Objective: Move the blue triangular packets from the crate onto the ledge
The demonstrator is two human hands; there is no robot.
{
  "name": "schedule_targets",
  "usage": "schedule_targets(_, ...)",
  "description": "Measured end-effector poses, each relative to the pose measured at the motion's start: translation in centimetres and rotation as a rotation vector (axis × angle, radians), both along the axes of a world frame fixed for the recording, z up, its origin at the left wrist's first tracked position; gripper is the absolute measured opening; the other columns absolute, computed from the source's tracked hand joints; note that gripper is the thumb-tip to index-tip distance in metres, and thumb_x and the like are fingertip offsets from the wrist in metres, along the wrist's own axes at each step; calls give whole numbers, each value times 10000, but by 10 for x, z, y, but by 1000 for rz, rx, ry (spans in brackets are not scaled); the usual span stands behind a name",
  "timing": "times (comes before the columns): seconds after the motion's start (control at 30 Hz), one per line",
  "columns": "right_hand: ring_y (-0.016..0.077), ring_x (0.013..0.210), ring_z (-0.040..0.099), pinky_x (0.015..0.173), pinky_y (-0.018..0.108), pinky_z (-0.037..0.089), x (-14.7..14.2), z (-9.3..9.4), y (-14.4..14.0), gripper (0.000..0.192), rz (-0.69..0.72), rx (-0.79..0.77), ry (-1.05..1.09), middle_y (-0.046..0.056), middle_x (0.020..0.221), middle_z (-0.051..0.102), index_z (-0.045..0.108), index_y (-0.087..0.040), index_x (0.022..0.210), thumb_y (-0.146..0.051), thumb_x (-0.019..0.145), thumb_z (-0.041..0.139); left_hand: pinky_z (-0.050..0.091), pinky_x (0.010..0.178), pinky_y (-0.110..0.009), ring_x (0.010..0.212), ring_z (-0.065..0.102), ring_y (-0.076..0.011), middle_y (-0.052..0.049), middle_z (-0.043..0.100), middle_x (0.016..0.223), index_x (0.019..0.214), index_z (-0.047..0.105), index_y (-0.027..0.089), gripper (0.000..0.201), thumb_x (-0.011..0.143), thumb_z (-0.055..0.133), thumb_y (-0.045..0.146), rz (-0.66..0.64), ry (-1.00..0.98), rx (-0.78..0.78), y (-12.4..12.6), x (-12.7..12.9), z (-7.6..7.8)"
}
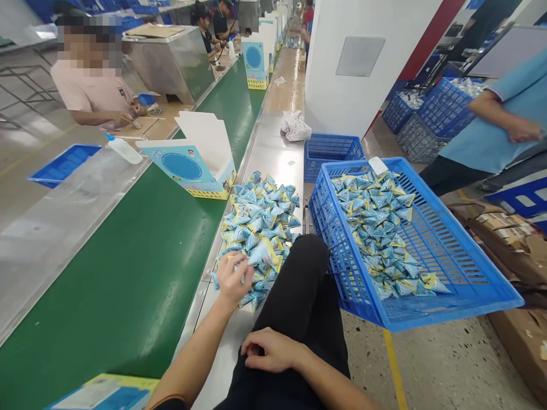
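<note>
green conveyor belt (141, 256) on the left, open light-blue cardboard display box (194, 159) standing on it. left hand (233, 277) at the near edge of the heap of small blue-and-yellow foil sachets (260, 222) on the steel counter, fingers curled around one sachet. right hand (269, 350) loosely closed, empty, resting on the black-trousered thigh. blue plastic crate (448, 267) of sachets further right.

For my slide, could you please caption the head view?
Left hand gathers blue packets beside the green belt; right hand rests on a knee.
</note>
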State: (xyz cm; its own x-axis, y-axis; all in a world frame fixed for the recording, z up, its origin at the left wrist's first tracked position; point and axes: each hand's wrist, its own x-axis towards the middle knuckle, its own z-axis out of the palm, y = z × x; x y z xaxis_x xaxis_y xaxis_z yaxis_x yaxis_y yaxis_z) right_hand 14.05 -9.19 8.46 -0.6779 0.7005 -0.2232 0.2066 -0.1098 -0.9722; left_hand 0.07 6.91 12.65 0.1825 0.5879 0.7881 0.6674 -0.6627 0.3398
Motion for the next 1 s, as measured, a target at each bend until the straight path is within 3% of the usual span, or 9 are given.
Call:
schedule_targets(0.07,143,750,634,737,217,524,0,-1,0,221,7,6,-6,-10,825,685,779,-182,1122,-186,901,787,552,781,-346,858,659,-198,-70,683,899,777,674,200,224,987,626,260,114,-69,-31,-1,1,-1)
schedule_targets(0.2,137,734,614,734,213,515,1,-2,0,192,-26,-7,31,-14,813,666,772,-178,1086,-171,894,786,553,807,-346,884,662,-200,-60,681,906,810,682,201,195,990,630,253,37,-16,-84,-11,5,-9)
schedule_targets(0.3,132,716,594,715,212,499,1,1,-1,170,-22,-6,45,-20,802,649,760,-179,1048,-150,881,776,542,785,-350,856,647,-201,-65,671,913,797,666,202,208,997,621,242,178,-104,-80,-17,6,-16)
schedule_targets(0.43,132,689,561,677,218,459,2,5,-2,128,-58,-11,58,-27,776,623,739,-183,990,-127,875,724,535,806,-368,877,650,-218,-70,686,900,793,675,217,204,988,623,246,121,-11,-111,-17,8,-17)
schedule_targets(0.53,146,722,563,683,228,445,3,7,-3,111,-59,-2,70,-13,799,628,726,-186,976,-148,877,697,523,762,-352,845,632,-209,-73,676,889,783,661,221,231,1003,593,237,227,-19,-99,-13,8,-12)
schedule_targets(0.67,154,738,556,691,235,429,3,8,-5,105,-58,-10,68,-10,804,617,712,-193,979,-180,882,674,515,769,-346,850,622,-207,-62,682,878,791,663,229,208,991,609,229,115,85,-47,-7,8,-4)
schedule_targets(0.77,158,746,558,689,237,422,4,11,-5,108,-47,-8,62,-4,820,620,706,-194,985,-193,886,664,499,766,-342,847,614,-205,-63,673,876,777,652,228,218,990,610,209,178,52,-40,-3,6,-2)
schedule_targets(0.87,163,764,569,694,238,426,4,13,-4,110,-41,-9,40,0,834,629,702,-194,987,-189,884,662,497,785,-342,877,622,-209,-60,677,898,788,664,234,205,987,617,220,126,77,-68,1,4,-4)
schedule_targets(1.0,167,773,582,690,238,433,3,13,-3,106,-24,-7,11,1,839,640,705,-193,989,-175,892,666,497,785,-352,886,620,-218,-66,675,896,774,665,234,227,993,607,228,178,49,-125,1,2,-10)
